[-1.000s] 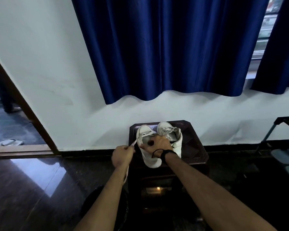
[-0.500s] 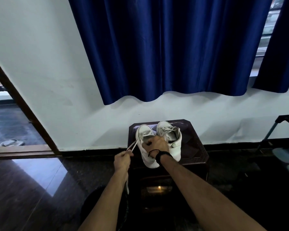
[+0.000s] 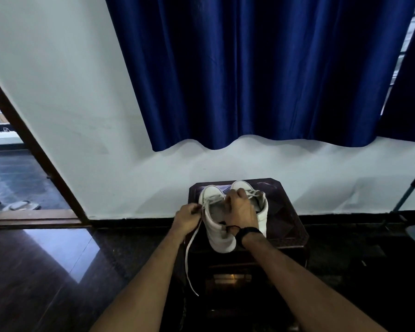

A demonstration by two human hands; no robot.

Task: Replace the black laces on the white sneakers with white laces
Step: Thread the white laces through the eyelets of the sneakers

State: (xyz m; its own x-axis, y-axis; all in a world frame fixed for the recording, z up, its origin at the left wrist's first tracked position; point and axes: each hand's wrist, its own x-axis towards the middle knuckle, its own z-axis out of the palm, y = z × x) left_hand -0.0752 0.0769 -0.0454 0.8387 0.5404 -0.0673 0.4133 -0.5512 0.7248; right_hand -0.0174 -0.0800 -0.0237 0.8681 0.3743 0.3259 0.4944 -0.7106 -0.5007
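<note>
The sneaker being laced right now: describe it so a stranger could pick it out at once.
Below the blue curtain, a dark wooden stand against the wall holds two white sneakers. It is the nearer, left sneaker, its heel overhanging the stand's front edge. Unlike its neighbour, a long white lace hangs from it, pinched by the left hand.

I note dark wood on the stool (image 3: 290,212) — polished; curtain (image 3: 249,80) satin-sheened cloth; floor (image 3: 46,271) glossy, mirror-like.
</note>
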